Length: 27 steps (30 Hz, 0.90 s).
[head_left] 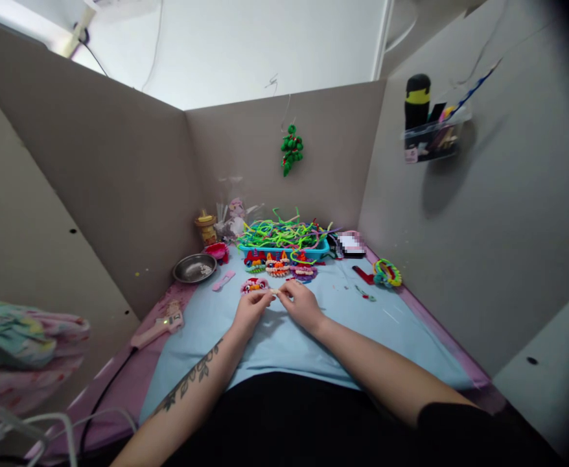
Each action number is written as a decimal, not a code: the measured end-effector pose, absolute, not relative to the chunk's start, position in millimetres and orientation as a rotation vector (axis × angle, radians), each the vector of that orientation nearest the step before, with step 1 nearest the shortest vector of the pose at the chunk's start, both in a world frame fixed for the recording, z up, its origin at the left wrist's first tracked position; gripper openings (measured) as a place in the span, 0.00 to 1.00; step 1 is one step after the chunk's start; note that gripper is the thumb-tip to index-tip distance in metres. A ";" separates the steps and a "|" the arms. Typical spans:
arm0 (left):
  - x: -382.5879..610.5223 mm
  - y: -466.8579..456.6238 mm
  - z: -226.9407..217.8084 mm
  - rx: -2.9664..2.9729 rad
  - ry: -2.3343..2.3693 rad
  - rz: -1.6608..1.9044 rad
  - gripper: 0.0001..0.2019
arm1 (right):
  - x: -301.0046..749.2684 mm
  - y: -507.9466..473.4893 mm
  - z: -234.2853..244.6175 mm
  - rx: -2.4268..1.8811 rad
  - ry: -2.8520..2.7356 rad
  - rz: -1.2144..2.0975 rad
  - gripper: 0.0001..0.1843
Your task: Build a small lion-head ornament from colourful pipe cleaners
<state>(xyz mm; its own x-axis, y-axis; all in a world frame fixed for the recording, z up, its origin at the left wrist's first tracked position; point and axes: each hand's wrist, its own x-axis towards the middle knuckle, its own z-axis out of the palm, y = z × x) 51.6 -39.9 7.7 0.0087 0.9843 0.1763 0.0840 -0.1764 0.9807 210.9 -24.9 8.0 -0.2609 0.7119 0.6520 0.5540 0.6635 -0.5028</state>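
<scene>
My left hand and my right hand rest on the light blue mat, fingertips meeting in a pinch on a small pale piece I cannot make out. Just beyond my left fingers lies a small pink and red pipe-cleaner figure. Three more colourful pipe-cleaner figures sit in a row behind it. Further back, a blue tray is heaped with green, yellow and purple pipe cleaners.
A metal bowl and a pink glue gun with its cord lie at left. A coil of coloured pipe cleaners and a red tool lie at right. Cardboard walls enclose the desk; a green ornament hangs on the back wall.
</scene>
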 end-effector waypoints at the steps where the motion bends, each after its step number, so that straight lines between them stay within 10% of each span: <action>1: 51.6 -40.2 8.3 1.421 1.206 1.299 0.17 | 210.4 -25.5 8.2 -0.975 -1.949 0.197 0.07; 27: 51.7 -35.7 -2.1 1.423 1.128 1.439 0.12 | 207.6 -25.2 9.1 -0.866 -2.013 0.290 0.09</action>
